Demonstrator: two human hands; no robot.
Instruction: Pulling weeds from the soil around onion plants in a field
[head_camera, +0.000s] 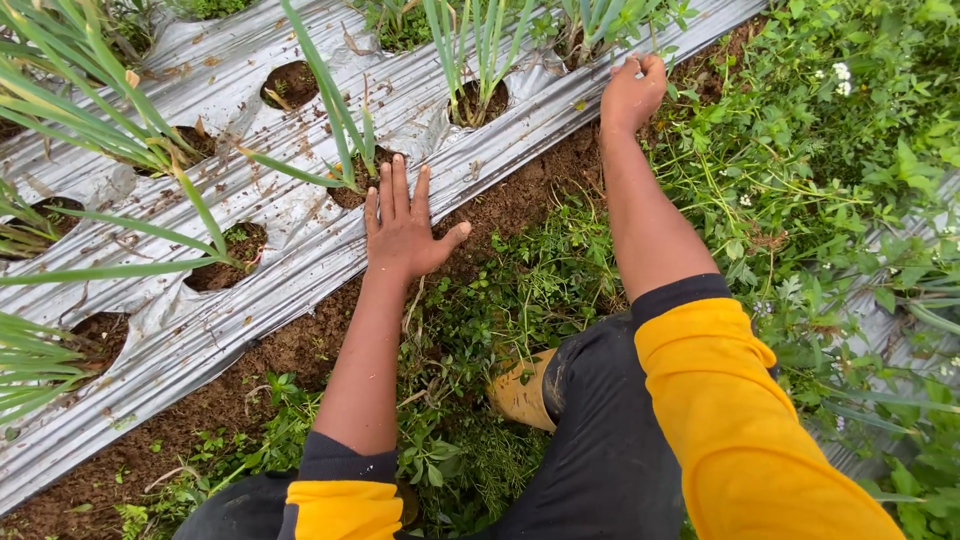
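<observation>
Reference landmark: the silver plastic mulch sheet (300, 250) covering the raised bed.

Left hand (405, 232): laid flat on the near edge of the mulch sheet, fingers spread and fully extended, palm down. It grips nothing; it only presses on the plastic, just beside a planting hole (352, 180) holding a leafy green shoot (340, 110).

Right hand (632, 92): reached further along the same near edge of the sheet, fingers curled into a closed fist at the boundary of plastic and soil. Whether it encloses a weed stem or the sheet edge cannot be determined.

Status, as judged from the view: the strip of bare soil (520, 195) against the sheet edge between the two hands looks largely free of growth. The weeds (520, 290) on the side away from the sheet remain dense and standing, including around the yellow boot (520, 392). Small green growth also remains in several planting holes. Most of the weed cover appears untouched.
</observation>
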